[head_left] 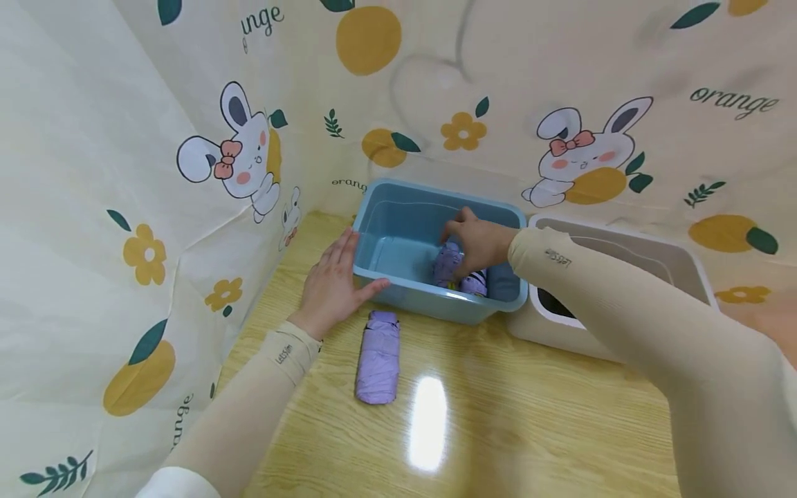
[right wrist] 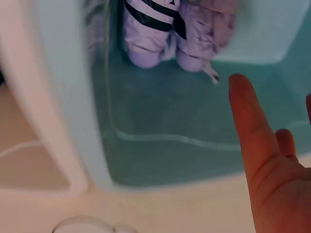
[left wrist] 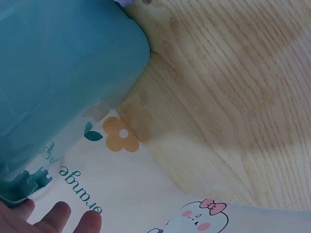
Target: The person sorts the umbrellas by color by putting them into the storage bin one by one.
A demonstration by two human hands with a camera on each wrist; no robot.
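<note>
A light blue plastic bin (head_left: 411, 299) stands against the patterned backdrop. My left hand (head_left: 330, 283) rests at its left end, fingers along the side and thumb over the front rim. In the left wrist view, that hand's fingertips (left wrist: 54, 216) are beside the bin's rim. My right hand (head_left: 478, 241) reaches inside, over a folded purple umbrella (head_left: 445, 265). Beside it lies another folded umbrella (right wrist: 151, 19) with black stripes. The right wrist view shows an outstretched finger (right wrist: 250, 116) apart from both umbrellas. A third folded purple umbrella (head_left: 378, 360) lies on the table before the bin.
A cream bin (head_left: 623, 232) sits right beside the blue one, partly behind my right forearm. The wood-grain table (head_left: 510, 415) carries both bins. Cloth printed with rabbits and oranges (head_left: 149, 138) rises on the left and at the back.
</note>
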